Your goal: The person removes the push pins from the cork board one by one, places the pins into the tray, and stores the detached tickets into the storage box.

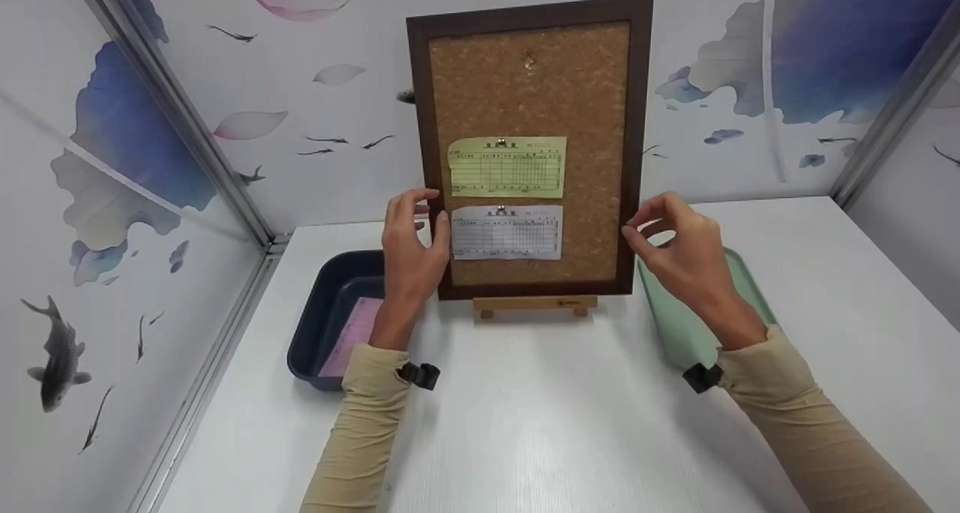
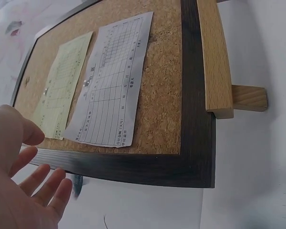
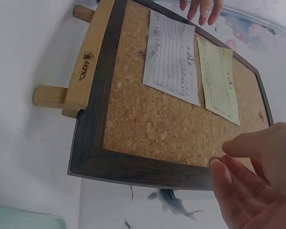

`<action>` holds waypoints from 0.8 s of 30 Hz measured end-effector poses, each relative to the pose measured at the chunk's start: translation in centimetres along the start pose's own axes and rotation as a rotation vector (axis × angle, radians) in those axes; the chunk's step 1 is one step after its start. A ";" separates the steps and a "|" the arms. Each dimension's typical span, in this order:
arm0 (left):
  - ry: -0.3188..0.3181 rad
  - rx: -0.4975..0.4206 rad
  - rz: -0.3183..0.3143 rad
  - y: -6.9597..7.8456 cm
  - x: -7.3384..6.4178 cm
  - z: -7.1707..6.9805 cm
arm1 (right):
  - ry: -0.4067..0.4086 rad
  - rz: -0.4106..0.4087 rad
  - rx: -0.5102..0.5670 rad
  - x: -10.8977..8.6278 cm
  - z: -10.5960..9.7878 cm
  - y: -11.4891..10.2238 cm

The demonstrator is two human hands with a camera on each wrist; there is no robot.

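A dark-framed cork board [image 1: 592, 108] leans on a small wooden easel [image 1: 534, 303]. A yellow-green receipt slip [image 1: 508, 168] is pinned above a white slip [image 1: 507, 232], each with a small metallic pin at its top. My left hand [image 1: 416, 250] is at the board's left edge, thumb in front and fingers spread beside the frame. At the opposite edge is my right hand [image 1: 686, 250], its thumb and index tips close together over the frame [image 3: 181, 177]. Nothing shows between those tips. Higher on the cork is a small shiny cluster [image 1: 529, 61].
A dark blue tray [image 1: 309, 337] with a pink slip [image 1: 352, 333] lies left of the easel, partly behind the left forearm. A light green tray [image 1: 739, 273] is behind the right hand and wrist. Printed wall panels [image 1: 322, 123] enclose the white table [image 1: 517, 423].
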State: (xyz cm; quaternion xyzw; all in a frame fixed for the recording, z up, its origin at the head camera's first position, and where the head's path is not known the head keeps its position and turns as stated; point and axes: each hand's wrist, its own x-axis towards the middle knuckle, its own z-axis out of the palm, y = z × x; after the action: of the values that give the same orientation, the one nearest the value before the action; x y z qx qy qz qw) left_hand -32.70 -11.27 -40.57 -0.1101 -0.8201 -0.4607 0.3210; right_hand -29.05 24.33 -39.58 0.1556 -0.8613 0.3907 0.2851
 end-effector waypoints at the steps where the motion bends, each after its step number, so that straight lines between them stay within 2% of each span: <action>1: 0.004 0.004 0.004 0.1 0.1 0.1 | -0.002 -0.007 -0.004 0.2 0.1 -0.2; 8: 0.035 0.054 0.036 0.2 1.0 0.8 | -0.016 -0.059 -0.050 1.6 1.5 -1.7; 14: 0.054 0.073 0.032 0.0 1.5 1.3 | -0.059 -0.128 -0.063 2.3 3.4 -2.5; 18: 0.045 0.079 0.026 0.1 1.8 1.6 | -0.079 -0.156 -0.054 3.2 4.2 -2.9; 24: 0.032 0.103 0.021 0.2 2.2 1.9 | -0.067 -0.196 -0.047 5.0 4.4 -3.3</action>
State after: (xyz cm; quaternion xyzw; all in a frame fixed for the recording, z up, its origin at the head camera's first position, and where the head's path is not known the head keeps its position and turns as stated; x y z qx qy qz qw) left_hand -35.08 -9.88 -39.80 -0.0949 -0.8363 -0.4162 0.3440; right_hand -32.98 18.63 -36.99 0.2453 -0.8599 0.3353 0.2967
